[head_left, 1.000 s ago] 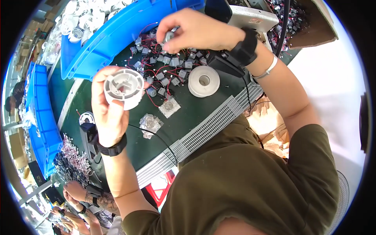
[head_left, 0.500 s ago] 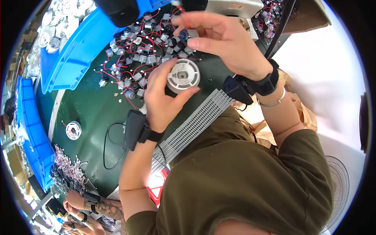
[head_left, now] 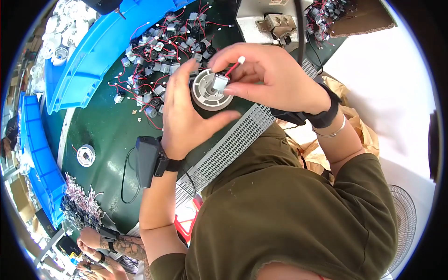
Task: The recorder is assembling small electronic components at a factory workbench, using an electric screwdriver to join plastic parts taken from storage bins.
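Note:
A round white plastic housing (head_left: 199, 94) with a ribbed rim lies face up on the green work surface, between my two hands. My left hand (head_left: 183, 112) curves beside it, fingers and thumb spread apart, with no firm grip showing. Over the middle of the housing my right hand (head_left: 270, 81) pinches a small grey motor (head_left: 220, 83) between thumb and fingers. A short red wire with a white plug (head_left: 241, 59) sticks up from the motor. The motor's lower end is over or in the housing's centre; I cannot tell which.
Several loose wired motors (head_left: 161, 67) are heaped beyond my hands. Blue bins (head_left: 88, 70) curve along the left, one with white parts. Another white housing (head_left: 86, 155) sits at left. A grey perforated strip (head_left: 224, 151) borders my lap; a metal fixture (head_left: 280, 25) stands behind. A co-worker's hand (head_left: 88, 239) is lower left.
My right hand has come down and left, bringing the motor from above the heap to the housing's centre. My left hand's thumb and fingers have spread from the housing, which sits slightly further left.

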